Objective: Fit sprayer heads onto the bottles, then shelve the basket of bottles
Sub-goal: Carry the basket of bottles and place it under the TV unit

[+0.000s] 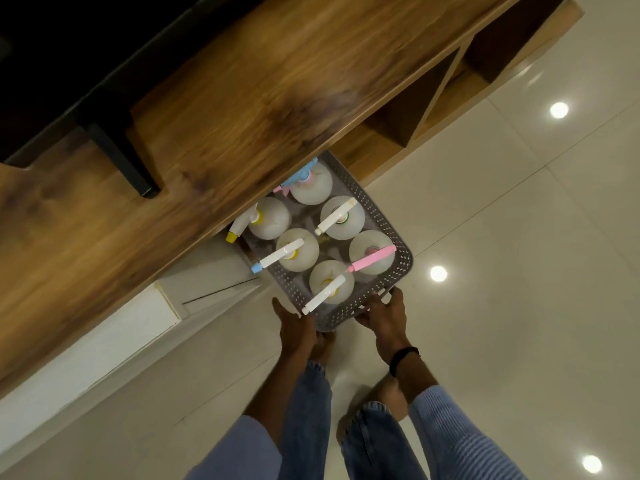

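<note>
Sliding under the wooden surface (pixel 242 109), half in, the grey basket (pixel 398 233) of sprayer-topped bottles (pixel 370 252), likely heavy and flexing, best gripped at the near rim where left hand (pixel 294 327) and right hand (pixel 382 313) clench it.

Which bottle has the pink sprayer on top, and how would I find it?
Look under the long wooden counter for the grey basket that both hands hold at its near end. Inside stand white bottles, and yours is the bottle by the basket's right wall. Its sprayer is pink all the way along, while the sprayers next to it are white.
</note>
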